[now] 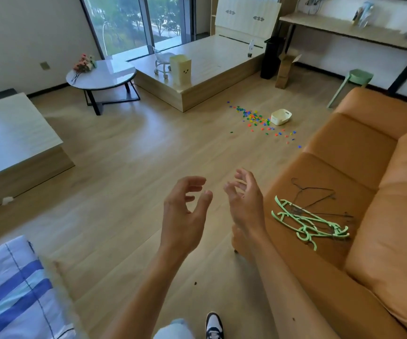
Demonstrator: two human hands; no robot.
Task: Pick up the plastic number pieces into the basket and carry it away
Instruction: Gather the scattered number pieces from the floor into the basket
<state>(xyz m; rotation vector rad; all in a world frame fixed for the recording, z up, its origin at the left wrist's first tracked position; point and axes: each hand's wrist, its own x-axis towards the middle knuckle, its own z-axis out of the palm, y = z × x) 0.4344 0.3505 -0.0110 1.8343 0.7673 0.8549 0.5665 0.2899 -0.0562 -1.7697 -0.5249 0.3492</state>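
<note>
A wooden floor [129, 152] fills the room, with an orange sofa [359, 148] along the right side carrying a tangle of green hangers [307, 223]. Both hands, left hand [185, 216] and right hand [246, 204], hang spread and empty, fingers loosely curled, well apart from the task's things. Far ahead on the floor, the white basket [281, 116] stands upright; what it holds cannot be told. The coloured number pieces [256, 117] lie scattered just beside it.
</note>
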